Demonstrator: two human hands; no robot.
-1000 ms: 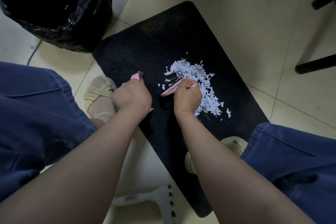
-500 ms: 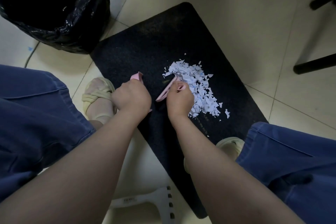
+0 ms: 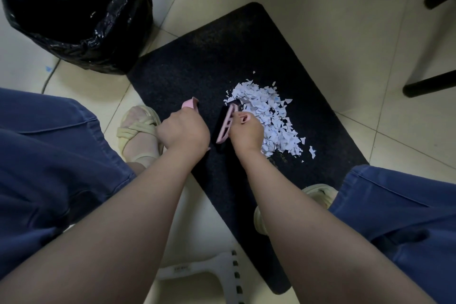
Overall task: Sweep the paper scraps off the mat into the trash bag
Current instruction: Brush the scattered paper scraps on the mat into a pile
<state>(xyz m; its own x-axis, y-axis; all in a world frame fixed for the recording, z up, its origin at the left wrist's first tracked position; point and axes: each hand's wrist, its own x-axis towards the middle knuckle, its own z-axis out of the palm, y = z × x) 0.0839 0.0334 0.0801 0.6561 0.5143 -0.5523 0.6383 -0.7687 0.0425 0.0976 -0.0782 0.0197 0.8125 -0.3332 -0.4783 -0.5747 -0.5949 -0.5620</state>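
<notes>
The paper scraps (image 3: 266, 119) lie in 1 loose white heap on the right half of the black mat (image 3: 197, 76), with a few stray bits just off the heap's near right edge. The mat sits at an angle on the pale tiled floor (image 3: 333, 20), its far left corner almost touching the trash bag.

At the heap's left edge, the right hand (image 3: 246, 132) is closed around the handle of a small pink brush (image 3: 228, 122), fingers curled tight over it; the brush's dark bristles point down onto the mat and its far end touches the scraps. Just left of it, the left hand (image 3: 183, 132) is fisted around a pink dustpan (image 3: 190, 103), of which only the far tip shows above the knuckles; the rest is hidden under the hand. The 2 hands are close together but apart, with bare mat between them.

The black trash bag (image 3: 81, 15) stands open at the far left, a few white flecks visible inside. It is well apart from the heap.

Both forearms reach in from the near edge, between 2 knees in blue denim (image 3: 49, 155). A foot in a cream strappy sandal (image 3: 138, 131) rests on the floor just left of the mat. Part of a white plastic stool (image 3: 209, 271) shows at the near edge. Dark furniture legs (image 3: 429, 86) stand at the far right.
</notes>
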